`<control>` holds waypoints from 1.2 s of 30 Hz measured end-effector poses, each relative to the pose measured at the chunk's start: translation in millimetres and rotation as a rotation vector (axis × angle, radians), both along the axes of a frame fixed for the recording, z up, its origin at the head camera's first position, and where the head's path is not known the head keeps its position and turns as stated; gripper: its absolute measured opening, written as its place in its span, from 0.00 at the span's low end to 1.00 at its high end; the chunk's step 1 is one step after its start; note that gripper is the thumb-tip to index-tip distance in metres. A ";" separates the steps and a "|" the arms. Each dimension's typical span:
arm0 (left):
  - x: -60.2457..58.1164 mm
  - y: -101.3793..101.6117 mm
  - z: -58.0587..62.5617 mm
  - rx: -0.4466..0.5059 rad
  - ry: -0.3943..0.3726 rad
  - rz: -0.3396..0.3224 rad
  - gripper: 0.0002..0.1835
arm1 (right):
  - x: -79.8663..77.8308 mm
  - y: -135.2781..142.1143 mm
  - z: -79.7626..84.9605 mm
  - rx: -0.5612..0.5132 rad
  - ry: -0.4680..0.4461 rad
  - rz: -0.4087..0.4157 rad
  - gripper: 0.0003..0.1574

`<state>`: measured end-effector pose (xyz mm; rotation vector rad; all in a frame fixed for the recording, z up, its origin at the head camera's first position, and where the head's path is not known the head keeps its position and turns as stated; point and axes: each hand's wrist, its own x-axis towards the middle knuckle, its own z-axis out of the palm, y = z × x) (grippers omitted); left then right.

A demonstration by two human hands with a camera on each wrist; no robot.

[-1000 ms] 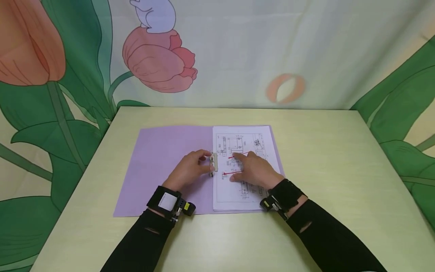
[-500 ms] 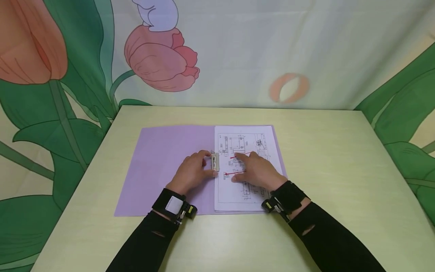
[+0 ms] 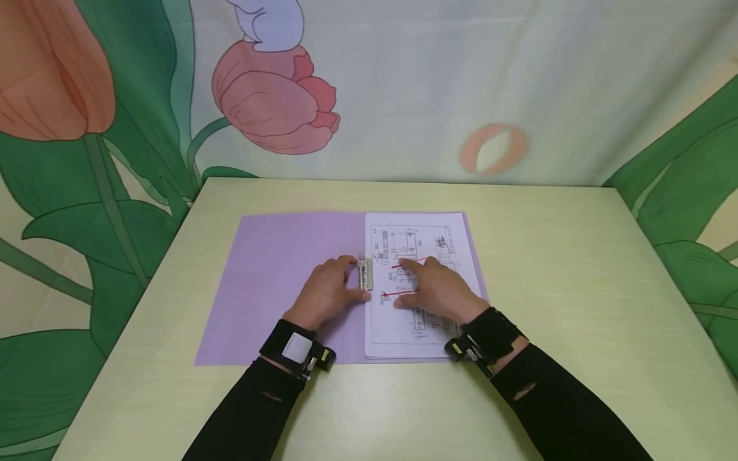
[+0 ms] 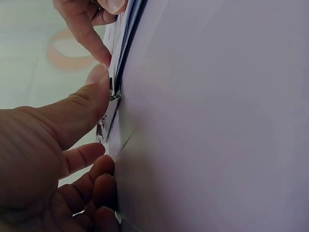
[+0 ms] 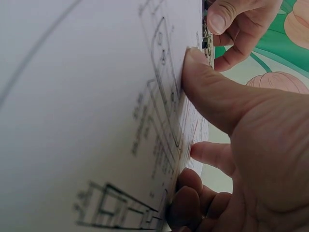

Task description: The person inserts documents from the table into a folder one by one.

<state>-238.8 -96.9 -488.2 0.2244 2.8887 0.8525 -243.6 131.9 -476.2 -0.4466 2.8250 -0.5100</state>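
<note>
A purple folder (image 3: 277, 282) lies spread flat, with a stack of white drawing sheets (image 3: 383, 333) on its right side. At the fold sits a small metal paper clip (image 3: 366, 274). My left hand (image 3: 325, 291) holds this clip between thumb and index finger, one at each end. In the left wrist view, the thumb (image 4: 99, 77) reaches the clip's near end while the other fingers rest low by the purple cover. My right hand (image 3: 441, 291) rests on the top sheet, thumb and fingers spread and pressing the paper, as the right wrist view also shows.
The folder lies on a pale wooden table (image 3: 553, 269). Behind the table's back edge hangs a curtain (image 3: 403, 96) printed with tulips and leaves. Black straps with small cameras circle both wrists.
My left thumb has slid from over the clip to its near end, uncovering more of the metal. The right hand keeps its place on the sheets. The head view shifts slightly.
</note>
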 end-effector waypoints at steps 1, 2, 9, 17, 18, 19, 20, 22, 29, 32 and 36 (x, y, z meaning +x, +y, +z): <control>0.2 -0.5 0.1 0.000 -0.001 0.002 0.41 | 0.1 -0.7 0.3 0.000 -0.001 -0.002 0.55; 0.5 -0.8 0.4 0.003 -0.001 0.003 0.41 | 0.3 -0.9 0.6 -0.002 -0.001 0.000 0.56; -2.8 -3.5 -0.1 0.022 -0.004 -0.027 0.38 | 1.3 -0.6 2.7 -0.003 0.003 0.000 0.56; -1.4 -6.5 -0.5 0.039 0.001 -0.071 0.37 | 1.3 -2.2 -0.1 0.030 0.017 0.012 0.55; -0.9 -6.5 -0.5 0.040 0.002 -0.074 0.37 | 1.6 -2.4 -0.2 0.033 0.020 0.008 0.55; -0.5 -6.4 -0.4 0.040 0.002 -0.075 0.37 | 2.0 -2.6 -0.5 0.036 0.022 0.006 0.55; -0.1 -6.4 -0.4 0.039 0.001 -0.073 0.37 | 2.6 -2.8 -0.6 0.035 0.025 0.004 0.55; 0.6 -5.2 -0.7 0.034 -0.001 -0.062 0.37 | 4.0 -2.4 -0.9 0.034 0.037 0.002 0.54; -3.7 10.0 -1.7 0.011 0.013 -0.102 0.38 | 8.3 9.4 0.0 0.054 0.066 -0.050 0.53; -4.9 15.9 -1.7 0.002 0.012 -0.102 0.39 | 7.2 14.9 0.7 0.042 0.055 -0.052 0.52; -6.0 21.7 -1.4 -0.009 0.019 -0.100 0.39 | 5.9 20.6 1.4 0.034 0.044 -0.051 0.53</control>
